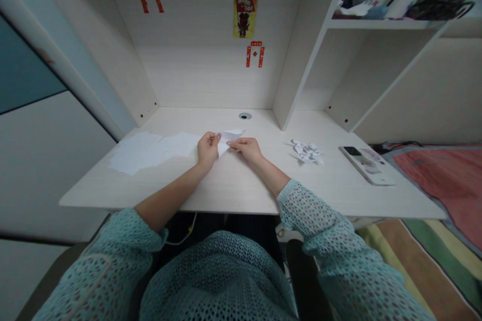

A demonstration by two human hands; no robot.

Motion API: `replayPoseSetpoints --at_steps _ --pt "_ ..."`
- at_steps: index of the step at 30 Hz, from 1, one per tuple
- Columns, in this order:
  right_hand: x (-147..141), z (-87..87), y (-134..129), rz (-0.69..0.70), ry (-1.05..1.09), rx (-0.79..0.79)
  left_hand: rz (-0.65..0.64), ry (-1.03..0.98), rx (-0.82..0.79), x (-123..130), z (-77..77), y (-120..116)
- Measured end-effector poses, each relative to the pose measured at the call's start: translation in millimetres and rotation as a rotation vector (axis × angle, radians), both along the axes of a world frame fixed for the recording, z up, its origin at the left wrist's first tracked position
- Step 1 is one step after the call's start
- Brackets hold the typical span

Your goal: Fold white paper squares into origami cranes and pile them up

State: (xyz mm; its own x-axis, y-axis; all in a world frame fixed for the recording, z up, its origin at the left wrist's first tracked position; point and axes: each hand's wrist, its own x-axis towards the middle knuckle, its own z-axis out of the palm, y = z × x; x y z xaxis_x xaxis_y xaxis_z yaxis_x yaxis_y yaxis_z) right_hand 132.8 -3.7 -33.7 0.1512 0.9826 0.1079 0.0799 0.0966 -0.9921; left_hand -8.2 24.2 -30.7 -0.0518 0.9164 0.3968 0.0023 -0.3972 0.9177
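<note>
Between both hands, just above the desk, is a partly folded sheet of white paper (230, 135). My left hand (208, 149) pinches its left side, with the fingers curled. On the other side my right hand (246, 147) grips the paper between thumb and fingertips. Loose white sheets (150, 150) lie spread flat to the left of my left hand. To the right of my right hand sits a small pile of folded white paper pieces (306, 151); their exact shape is too small to make out.
A phone in a light case (367, 165) lies toward the right end of the white desk (233, 195). At the back is a round cable hole (245, 116). An upright divider (291, 90) rises behind the folded pieces. Bags and cables fill the upper right shelf (384, 24).
</note>
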Motion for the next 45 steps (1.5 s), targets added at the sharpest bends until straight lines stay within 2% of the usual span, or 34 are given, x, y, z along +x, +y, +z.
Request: replayPoseSetpoints --at_steps 8,11,16,21,25,31,38,45 --pt "8 3.1 -2 -0.016 -0.288 0.126 0.010 0.018 0.005 0 1.6 -1" --pt "11 4.9 -2 0.019 -0.326 0.108 -0.007 0.011 0.004 1 1.8 -1" --pt "10 -1.6 3 0.074 -0.193 0.099 -0.037 -0.014 0.000 1 5.9 -3" --pt "6 -3.8 5 0.065 -0.050 0.091 -0.205 -0.115 -0.056 1 10.7 -5" --pt "5 1.8 3 0.032 0.023 0.060 -0.312 -0.085 -0.119 4 9.5 -7" --pt "4 5.9 2 -0.044 0.069 0.045 -0.313 0.035 -0.126 5 4.9 -8" --pt "2 6.2 -1 -0.029 0.175 0.012 -0.309 0.051 -0.203 2 4.4 -6" --pt "3 4.2 0 0.029 0.336 -0.049 -0.360 0.034 -0.267 0 4.7 -3"
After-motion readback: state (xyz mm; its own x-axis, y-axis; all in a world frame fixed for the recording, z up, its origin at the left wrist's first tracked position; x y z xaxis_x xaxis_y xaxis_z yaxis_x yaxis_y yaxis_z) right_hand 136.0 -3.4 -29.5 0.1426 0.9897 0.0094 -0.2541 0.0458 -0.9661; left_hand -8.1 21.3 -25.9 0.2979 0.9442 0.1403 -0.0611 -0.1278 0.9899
